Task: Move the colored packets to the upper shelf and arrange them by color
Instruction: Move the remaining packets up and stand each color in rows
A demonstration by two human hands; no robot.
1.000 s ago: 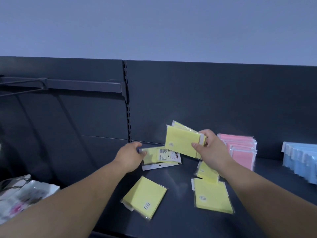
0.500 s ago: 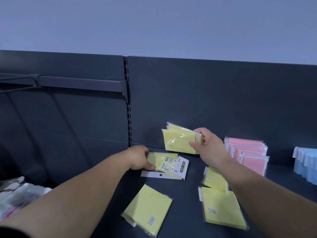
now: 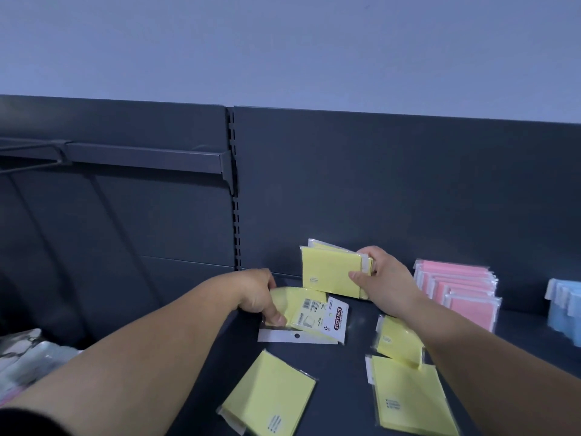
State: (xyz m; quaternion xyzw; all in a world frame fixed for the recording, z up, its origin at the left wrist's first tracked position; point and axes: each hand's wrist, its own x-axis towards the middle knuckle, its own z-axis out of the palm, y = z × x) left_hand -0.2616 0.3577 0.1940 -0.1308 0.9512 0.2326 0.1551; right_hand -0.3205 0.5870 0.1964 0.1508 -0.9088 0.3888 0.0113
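While the right hand [image 3: 385,281] holds a yellow packet stack [image 3: 327,272] upright, the left hand [image 3: 256,294] pinches a sticky-note packet [image 3: 309,313], which probably needs lifting onto that stack.

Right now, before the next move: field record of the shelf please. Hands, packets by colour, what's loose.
left hand: grips the labelled yellow packets lying on the shelf
right hand: holds the yellow stack upright near the back panel
loose yellow packets: three flat on the shelf; front left, front right, one partly under the right forearm
pink packets: grouped, right of the right hand
blue packets: far right, cut by the frame edge
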